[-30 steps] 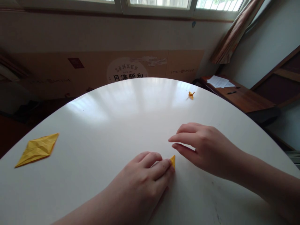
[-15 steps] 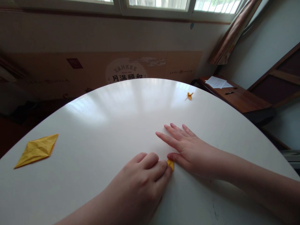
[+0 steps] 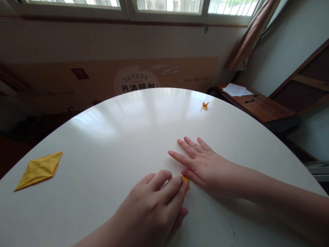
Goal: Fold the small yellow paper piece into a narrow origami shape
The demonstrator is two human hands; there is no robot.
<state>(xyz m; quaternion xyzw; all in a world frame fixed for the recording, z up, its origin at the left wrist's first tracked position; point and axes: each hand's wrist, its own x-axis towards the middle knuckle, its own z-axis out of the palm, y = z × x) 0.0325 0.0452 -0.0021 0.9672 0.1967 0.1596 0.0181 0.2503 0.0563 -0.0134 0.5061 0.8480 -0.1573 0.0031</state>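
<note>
A small piece of folded yellow paper [image 3: 187,183] lies on the white table, mostly covered by fingers. My left hand [image 3: 156,202] is curled over it from the left, its fingertips pressed on the paper and its thumb showing below. My right hand [image 3: 203,164] rests on the tabletop with fingers spread wide; its thumb tip touches the paper's upper end. Off to the left lies a larger yellow paper folded into a creased diamond [image 3: 39,169], apart from both hands. A tiny orange-yellow origami crane [image 3: 205,106] stands near the far right edge.
The round white table [image 3: 123,137] has its curved edge across the view. Beyond it, cardboard [image 3: 97,79] with printed lettering leans below the windows. A brown wooden side table [image 3: 269,106] at the right bears white papers [image 3: 236,90]. A curtain [image 3: 249,44] hangs above.
My left thumb now shows below the fingers, and the left fingers have lifted and loosened slightly. My right hand stays spread with its thumb at the paper. The view has shifted slightly.
</note>
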